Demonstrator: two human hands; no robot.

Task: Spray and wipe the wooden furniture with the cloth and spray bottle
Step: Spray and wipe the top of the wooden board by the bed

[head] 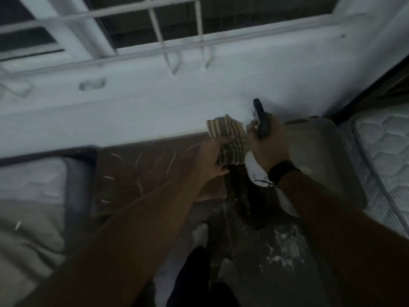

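My left hand [211,158] is closed around the striped cloth [228,140], just right of frame centre. My right hand [269,147] is wrapped tight on the spray bottle [257,171], its dark nozzle pointing up and its white body hanging below my wrist with the black band [281,171]. Both hands touch at the cloth. Under them, centre-left, lies the scratched brown wooden top [143,167]. A grey bin [321,156] sits right, a mattress [385,147] beyond it.
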